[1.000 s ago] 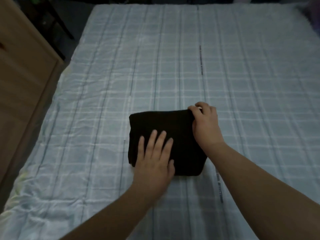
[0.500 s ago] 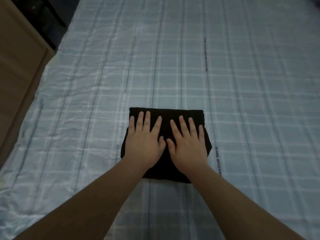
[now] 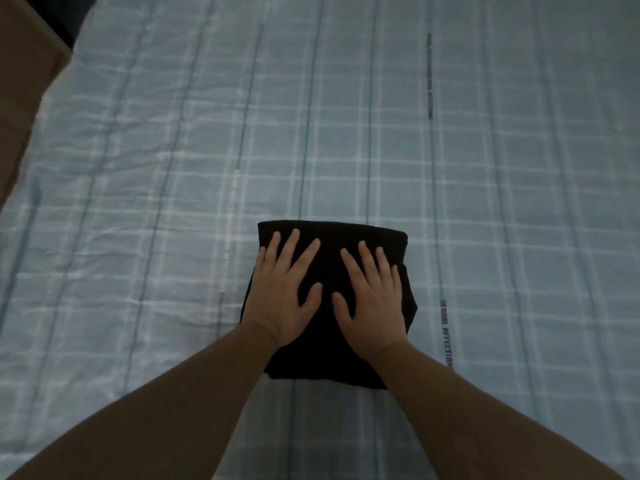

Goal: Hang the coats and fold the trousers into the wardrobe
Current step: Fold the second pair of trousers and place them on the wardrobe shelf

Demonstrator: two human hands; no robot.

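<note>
The black trousers (image 3: 329,233) lie folded into a compact square on the bed, near its front middle. My left hand (image 3: 282,294) rests flat on the left half of the folded trousers, fingers spread. My right hand (image 3: 372,297) lies flat on the right half in the same way. Neither hand grips the cloth; both press down on top of it. The near part of the fold is partly hidden under my forearms.
The bed (image 3: 485,168) is covered with a pale blue checked sheet that fills most of the view. A brown wooden piece of furniture (image 3: 20,81) stands along the left edge, with a dark gap of floor behind it.
A second ago my right hand held the far right corner of the trousers while my left lay flat. Both hands now lie flat side by side, and the view has tilted lower.
</note>
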